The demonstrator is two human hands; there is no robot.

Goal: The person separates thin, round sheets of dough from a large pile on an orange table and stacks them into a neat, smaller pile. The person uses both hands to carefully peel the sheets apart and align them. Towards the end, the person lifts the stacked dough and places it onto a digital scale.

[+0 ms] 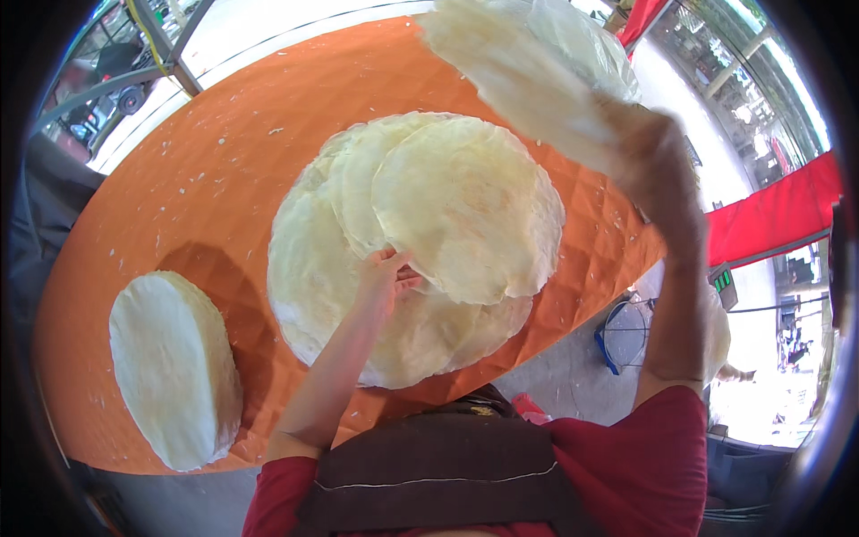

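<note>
A broad pile of round, pale flatbreads (pixel 322 282) lies spread in overlapping layers on the orange tabletop (pixel 221 174). The uppermost flatbread (pixel 463 208) sits toward the right of the pile. At its lower left rim, my left hand (pixel 390 272) touches the pile with fingers partly curled; whether bread is pinched between them is unclear. Raised above the right side of the table, my right hand (pixel 641 151) grips a single flatbread (pixel 523 80). Both that hand and the bread are blurred, and the bread tilts up toward the far edge.
A tall, neat stack of flatbreads (pixel 164 369) stands at the table's left. Clear plastic bagging (pixel 584 47) lies at the far right. Beyond the right edge are a round container (pixel 625 330), a device with a green display (pixel 722 282) and red fabric (pixel 772 208). Crumbs dot the tabletop.
</note>
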